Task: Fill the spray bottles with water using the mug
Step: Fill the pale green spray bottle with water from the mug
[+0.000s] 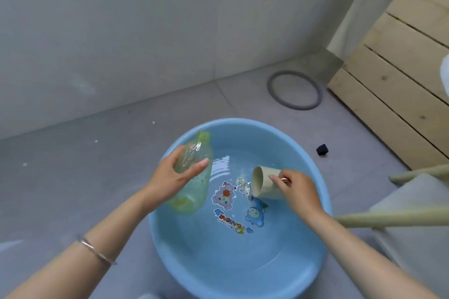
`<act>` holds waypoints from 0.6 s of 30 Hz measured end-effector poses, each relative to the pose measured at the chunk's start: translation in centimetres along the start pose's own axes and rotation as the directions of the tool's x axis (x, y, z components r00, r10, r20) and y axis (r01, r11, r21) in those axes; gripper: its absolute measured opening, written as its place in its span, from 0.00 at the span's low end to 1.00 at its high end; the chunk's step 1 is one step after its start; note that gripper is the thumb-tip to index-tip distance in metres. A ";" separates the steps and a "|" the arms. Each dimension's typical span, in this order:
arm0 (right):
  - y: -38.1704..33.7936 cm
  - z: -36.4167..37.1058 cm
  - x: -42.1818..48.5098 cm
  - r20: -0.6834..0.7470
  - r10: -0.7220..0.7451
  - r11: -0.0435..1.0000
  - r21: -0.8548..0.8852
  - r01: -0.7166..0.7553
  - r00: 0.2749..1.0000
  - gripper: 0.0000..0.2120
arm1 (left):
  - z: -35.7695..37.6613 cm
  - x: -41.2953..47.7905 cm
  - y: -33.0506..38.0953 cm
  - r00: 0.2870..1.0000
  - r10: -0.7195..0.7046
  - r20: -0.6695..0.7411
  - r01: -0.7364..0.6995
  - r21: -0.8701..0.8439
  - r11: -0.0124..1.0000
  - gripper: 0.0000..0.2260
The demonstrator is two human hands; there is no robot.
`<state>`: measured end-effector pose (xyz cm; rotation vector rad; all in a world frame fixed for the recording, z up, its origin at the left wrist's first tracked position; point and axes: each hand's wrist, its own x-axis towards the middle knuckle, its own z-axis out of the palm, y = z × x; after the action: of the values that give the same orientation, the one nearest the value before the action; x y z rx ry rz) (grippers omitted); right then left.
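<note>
Gripped green spray bottle (197, 188) in left hand (175, 175) over basin (230, 264), catching spills. Pinched mug (263, 183) in right hand (298, 192), tipped for scooping.

Both my forearms (116, 222) are bare right up to the grips. A thin silvery bangle (96, 249) circles my left wrist, outside the blue basin's (243, 121) left rim. My left grip (179, 175) and right grip (297, 193), both over the basin, are bare too. A small coppery glint sits at my right fingers (277, 180); ring or not, I cannot tell.

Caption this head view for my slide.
Left hand holds a green bottle over the blue basin; right hand tilts the mug sideways.
</note>
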<state>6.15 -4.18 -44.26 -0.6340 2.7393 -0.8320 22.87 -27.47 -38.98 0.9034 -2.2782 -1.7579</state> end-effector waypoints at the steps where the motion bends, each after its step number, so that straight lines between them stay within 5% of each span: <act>1: 0.1 0.7 0.3 -0.002 -0.006 1.000 -0.009 0.006 1.000 0.17 | 0.1 0.2 -0.5 1.000 -0.010 -0.004 0.010 -0.008 1.000 0.20; 11: -3.8 6.3 -1.9 0.138 -0.202 0.979 0.010 0.203 0.970 0.14 | 0.1 -0.2 -1.8 0.998 -0.054 -0.026 0.049 -0.137 0.989 0.18; 14: -4.7 5.8 -2.5 0.158 -0.118 0.966 0.245 0.077 0.980 0.16 | -0.4 -0.6 -1.4 0.998 -0.035 -0.051 0.025 -0.182 0.983 0.17; 18: -4.6 4.0 -3.2 0.244 0.085 0.823 0.529 -0.206 0.966 0.18 | -1.2 -0.5 -1.3 0.995 -0.005 -0.102 -0.020 -0.234 0.972 0.16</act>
<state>11.77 -8.08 -44.65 -0.3551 2.1602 -1.3511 24.33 -28.38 -39.71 0.9137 -1.9573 -1.8810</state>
